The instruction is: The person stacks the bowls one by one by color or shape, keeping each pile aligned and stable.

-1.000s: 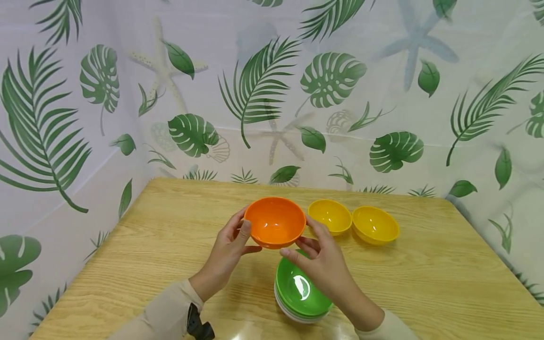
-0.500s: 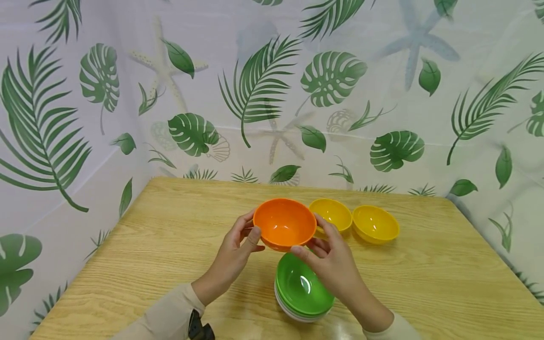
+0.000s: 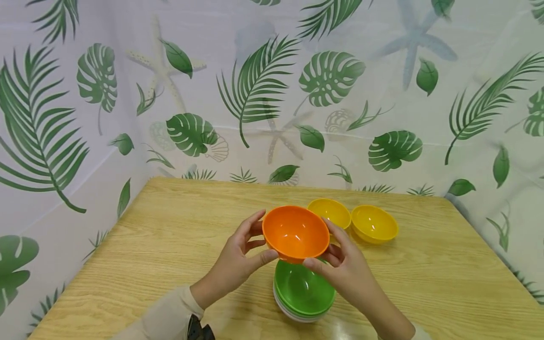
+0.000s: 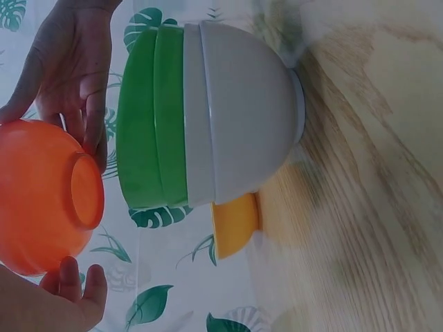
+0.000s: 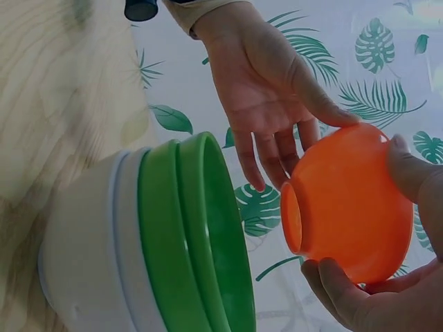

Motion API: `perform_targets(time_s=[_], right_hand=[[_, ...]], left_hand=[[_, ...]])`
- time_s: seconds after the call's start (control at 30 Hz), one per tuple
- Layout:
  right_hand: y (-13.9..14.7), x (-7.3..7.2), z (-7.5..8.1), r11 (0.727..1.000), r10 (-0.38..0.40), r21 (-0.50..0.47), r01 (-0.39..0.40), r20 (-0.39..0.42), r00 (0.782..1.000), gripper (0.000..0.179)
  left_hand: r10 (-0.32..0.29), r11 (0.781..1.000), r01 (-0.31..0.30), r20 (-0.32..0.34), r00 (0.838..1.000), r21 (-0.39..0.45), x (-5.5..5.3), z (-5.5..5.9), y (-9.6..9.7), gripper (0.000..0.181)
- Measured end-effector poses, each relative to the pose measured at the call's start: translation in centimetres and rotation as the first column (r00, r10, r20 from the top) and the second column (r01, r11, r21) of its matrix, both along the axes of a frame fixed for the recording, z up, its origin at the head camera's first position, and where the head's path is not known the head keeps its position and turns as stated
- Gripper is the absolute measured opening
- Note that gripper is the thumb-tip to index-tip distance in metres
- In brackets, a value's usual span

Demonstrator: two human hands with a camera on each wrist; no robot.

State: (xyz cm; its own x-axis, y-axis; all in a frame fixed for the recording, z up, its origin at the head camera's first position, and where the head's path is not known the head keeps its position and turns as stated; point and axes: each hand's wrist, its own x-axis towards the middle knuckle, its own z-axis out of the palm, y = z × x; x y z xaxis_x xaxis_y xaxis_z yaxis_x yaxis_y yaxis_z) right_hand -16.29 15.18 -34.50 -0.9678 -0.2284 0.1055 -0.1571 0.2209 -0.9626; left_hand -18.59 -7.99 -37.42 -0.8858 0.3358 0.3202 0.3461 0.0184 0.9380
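An orange bowl [image 3: 296,233] is held in the air between both hands, its opening tilted toward the head camera. My left hand [image 3: 233,264] grips its left side, thumb near the front rim. On the opposite side my right hand [image 3: 350,271] holds it, thumb at the front and fingers against the outer wall. Just below and nearer stands a stack: green bowls [image 3: 303,290] nested in white bowls [image 4: 249,111]. In both wrist views a gap separates the orange bowl's base from the stack's top rim.
Two yellow bowls [image 3: 374,224] sit side by side behind and right of the stack, the left one partly hidden by the right hand. All stand on a wood-grain table [image 3: 178,222]. A leaf-print cloth [image 3: 263,156] hangs behind it.
Both hands have carried the orange bowl to the right and nearer, so it now overlaps the far edge of the green bowl in the head view. The stack and yellow bowls stay put.
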Motion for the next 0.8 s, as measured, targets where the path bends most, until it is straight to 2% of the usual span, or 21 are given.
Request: perform_targets(time_s=[0.07, 0.17, 0.27, 0.33, 0.5, 0.63, 0.8], right_hand=[[0.2, 0.3, 0.1, 1.000, -0.006, 0.001, 0.006, 0.024, 1.000, 0.082], [0.4, 0.6, 0.3, 1.000, -0.012, -0.003, 0.013, 0.031, 0.999, 0.082], [0.6, 0.8, 0.2, 1.000, -0.003, -0.009, 0.003, 0.000, 1.000, 0.080], [0.9, 0.8, 0.1, 1.000, -0.005, 0.012, 0.006, -0.052, 0.999, 0.077], [1.6, 0.8, -0.1, 0.992, -0.026, 0.117, 0.046, -0.167, 0.986, 0.073], [2.2, 1.1, -0.5, 0.986, -0.011, 0.164, 0.044, -0.197, 0.980, 0.078], [2.9, 1.3, -0.8, 0.986, 0.026, 0.167, 0.012, -0.223, 0.974, 0.081]], left_hand=[[-0.013, 1.000, 0.013, -0.010, 1.000, -0.022, 0.3, 0.0, 0.1, 0.076], [-0.044, 0.999, 0.044, -0.047, 0.998, -0.006, 0.6, 0.1, 0.3, 0.073], [-0.059, 0.998, 0.061, -0.082, 0.995, 0.027, 0.7, 0.1, 0.4, 0.070], [-0.061, 0.997, 0.065, -0.092, 0.994, 0.037, 0.7, 0.2, 0.6, 0.068], [-0.038, 0.999, 0.038, -0.074, 0.997, -0.001, 1.0, 0.5, 0.9, 0.070], [-0.035, 0.999, 0.034, -0.041, 0.999, -0.034, 1.0, 0.5, 0.9, 0.079], [-0.073, 0.994, 0.072, -0.011, 0.997, -0.080, 0.8, 0.5, 1.0, 0.085]])
